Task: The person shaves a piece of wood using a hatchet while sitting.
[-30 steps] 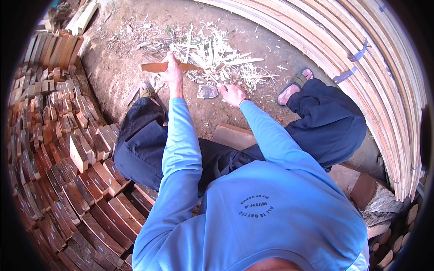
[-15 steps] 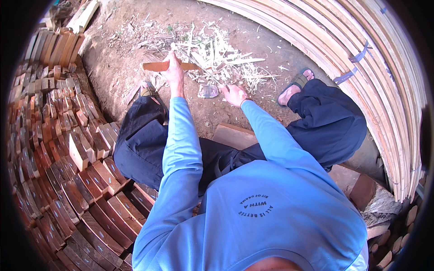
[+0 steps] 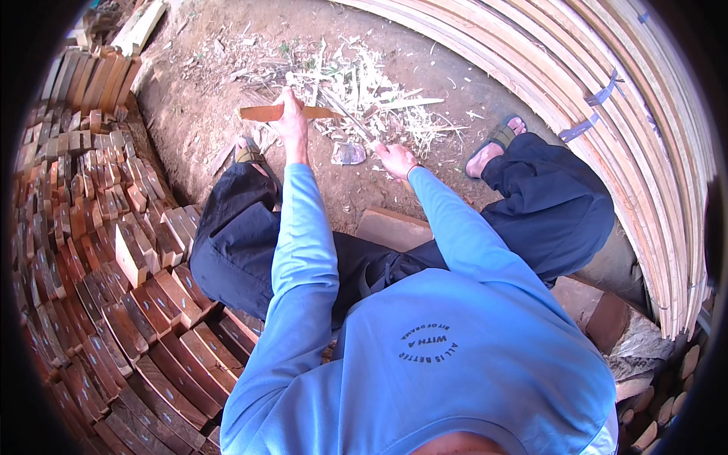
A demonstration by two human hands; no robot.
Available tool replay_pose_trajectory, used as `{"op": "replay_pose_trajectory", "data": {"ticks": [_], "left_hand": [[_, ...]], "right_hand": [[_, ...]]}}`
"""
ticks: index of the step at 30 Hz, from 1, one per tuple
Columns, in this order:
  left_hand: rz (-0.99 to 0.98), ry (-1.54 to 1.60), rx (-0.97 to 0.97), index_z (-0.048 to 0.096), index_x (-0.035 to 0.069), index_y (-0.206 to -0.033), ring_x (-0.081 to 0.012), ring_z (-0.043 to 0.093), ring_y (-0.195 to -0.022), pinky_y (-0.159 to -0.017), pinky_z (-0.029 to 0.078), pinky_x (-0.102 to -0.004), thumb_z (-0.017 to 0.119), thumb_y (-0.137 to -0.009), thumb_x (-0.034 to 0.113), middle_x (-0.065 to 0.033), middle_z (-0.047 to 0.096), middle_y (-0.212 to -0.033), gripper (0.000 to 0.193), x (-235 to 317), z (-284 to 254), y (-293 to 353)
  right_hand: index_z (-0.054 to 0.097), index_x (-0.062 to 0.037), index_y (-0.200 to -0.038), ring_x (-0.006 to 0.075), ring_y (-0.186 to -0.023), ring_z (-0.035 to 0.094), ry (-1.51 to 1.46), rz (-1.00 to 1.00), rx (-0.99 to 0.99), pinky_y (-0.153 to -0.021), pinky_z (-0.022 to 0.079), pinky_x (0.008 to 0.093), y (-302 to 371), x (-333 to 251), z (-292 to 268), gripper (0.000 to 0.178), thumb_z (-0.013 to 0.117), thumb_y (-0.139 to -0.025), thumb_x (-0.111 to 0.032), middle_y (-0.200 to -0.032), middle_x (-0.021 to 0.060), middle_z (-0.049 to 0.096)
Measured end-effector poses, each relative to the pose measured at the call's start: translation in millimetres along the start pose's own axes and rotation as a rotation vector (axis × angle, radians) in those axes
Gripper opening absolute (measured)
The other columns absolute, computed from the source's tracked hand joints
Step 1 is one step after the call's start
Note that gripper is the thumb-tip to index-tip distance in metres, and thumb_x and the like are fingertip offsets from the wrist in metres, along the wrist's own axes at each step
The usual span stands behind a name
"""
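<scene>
My left hand (image 3: 290, 125) is closed around a flat brown piece of wood (image 3: 258, 114), which sticks out on both sides of the fist. To its right, my right hand (image 3: 395, 160) grips the near end of a long thin rod-like tool (image 3: 351, 121). The tool slants away to the far left, its far part passing close to the right end of the brown wood; whether they touch I cannot tell. Its exact kind is too small to make out. Pale wood shavings (image 3: 371, 91) lie on the ground beyond my hands.
A small clear-looking packet (image 3: 349, 153) lies on the dirt between my hands. Stacked brown wooden blocks (image 3: 114, 250) fill the left side. Long bent wooden strips (image 3: 607, 114), tied in places, curve along the right. A flat block (image 3: 393, 229) sits between my legs.
My right hand has shifted slightly to the right, and the thin tool with it. The left hand and the brown wood have barely moved.
</scene>
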State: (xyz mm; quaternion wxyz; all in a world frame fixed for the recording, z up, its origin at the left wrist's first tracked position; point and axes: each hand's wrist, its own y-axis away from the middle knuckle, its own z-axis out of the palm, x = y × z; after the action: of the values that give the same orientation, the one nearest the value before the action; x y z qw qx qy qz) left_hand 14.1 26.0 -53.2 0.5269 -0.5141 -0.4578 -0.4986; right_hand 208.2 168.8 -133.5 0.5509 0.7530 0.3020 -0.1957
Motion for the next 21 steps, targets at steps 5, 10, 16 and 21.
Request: {"op": "replay_pose_trajectory", "data": {"ticks": [5, 10, 16, 21], "left_hand": [[-0.002, 0.010, 0.011, 0.053, 0.005, -0.068, -0.0070, 0.043, -0.057, -0.055, 0.037, -0.0258, 0.059, -0.096, 0.020, 0.0017, 0.050, -0.061, 0.033, -2.6, 1.8, 3.8], [-0.026, 0.061, 0.008, 0.053, 0.005, -0.069, -0.0074, 0.044, -0.057, -0.055, 0.038, -0.0249, 0.059, -0.096, 0.020, 0.0013, 0.050, -0.063, 0.031, -13.5, -8.2, -0.5], [0.008, -0.007, -0.024, 0.051, 0.006, -0.067, -0.0082, 0.043, -0.056, -0.055, 0.037, -0.0252, 0.058, -0.097, 0.022, 0.0019, 0.048, -0.061, 0.035, -8.1, 3.6, -3.4], [0.026, -0.002, 0.004, 0.046, 0.010, -0.061, -0.0083, 0.039, -0.055, -0.056, 0.038, -0.0269, 0.053, -0.100, 0.025, 0.0032, 0.041, -0.056, 0.043, -5.1, -1.4, 4.4]], "right_hand": [[0.066, 0.0075, -0.088, 0.0288, -0.055, 0.065, 0.159, 0.172, 0.044, -0.061, 0.056, 0.0397, 1.9, 2.1, -6.2, 0.069, 0.039, -0.094, -0.056, -0.080, 0.0209, 0.067], [0.066, 0.0059, -0.087, 0.0279, -0.057, 0.065, 0.045, 0.057, -0.039, -0.062, 0.056, 0.0393, 16.1, -32.8, -12.6, 0.069, 0.039, -0.095, -0.057, -0.071, 0.0186, 0.066], [0.068, 0.0058, -0.093, 0.0301, -0.063, 0.068, 0.358, -0.178, 0.267, -0.066, 0.056, 0.0408, -27.3, 33.0, 13.3, 0.070, 0.037, -0.096, -0.057, -0.075, 0.0211, 0.068], [0.069, 0.0062, -0.087, 0.0305, -0.064, 0.068, 0.297, 0.020, 0.105, -0.067, 0.055, 0.0416, 6.6, -14.1, 0.8, 0.071, 0.039, -0.095, -0.057, -0.079, 0.0232, 0.068]]}}
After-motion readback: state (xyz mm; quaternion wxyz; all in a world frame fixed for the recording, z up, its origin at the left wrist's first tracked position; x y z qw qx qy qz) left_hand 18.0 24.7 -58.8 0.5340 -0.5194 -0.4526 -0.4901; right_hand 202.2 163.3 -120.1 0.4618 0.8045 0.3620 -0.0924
